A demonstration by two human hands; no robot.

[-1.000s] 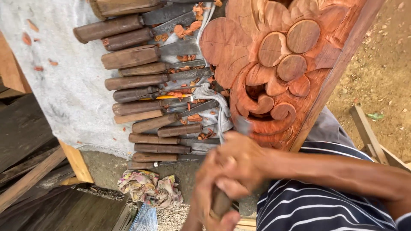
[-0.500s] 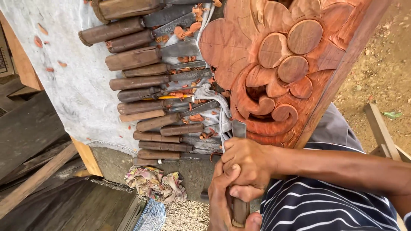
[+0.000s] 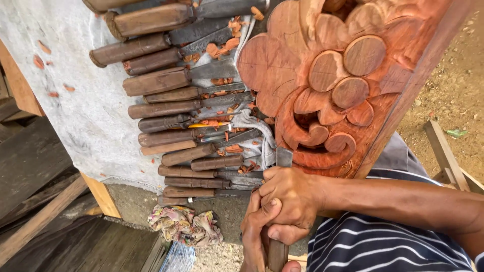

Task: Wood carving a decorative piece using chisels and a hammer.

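On a cloth-covered workbench [image 3: 75, 126], both hands [image 3: 282, 201] clench a chisel [image 3: 283, 157] against the floral wood carving [image 3: 327, 90], paring its edge.

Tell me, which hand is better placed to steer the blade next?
Probably the right hand. It grips the chisel just under the blade, close to the carving. The left hand wraps lower down on the handle.

Reddish-brown carved panel [image 3: 322, 85], dark brown chisel handles [image 3: 161, 108], grey cloth [image 3: 85, 116], navy-and-white striped shirt [image 3: 383, 247].
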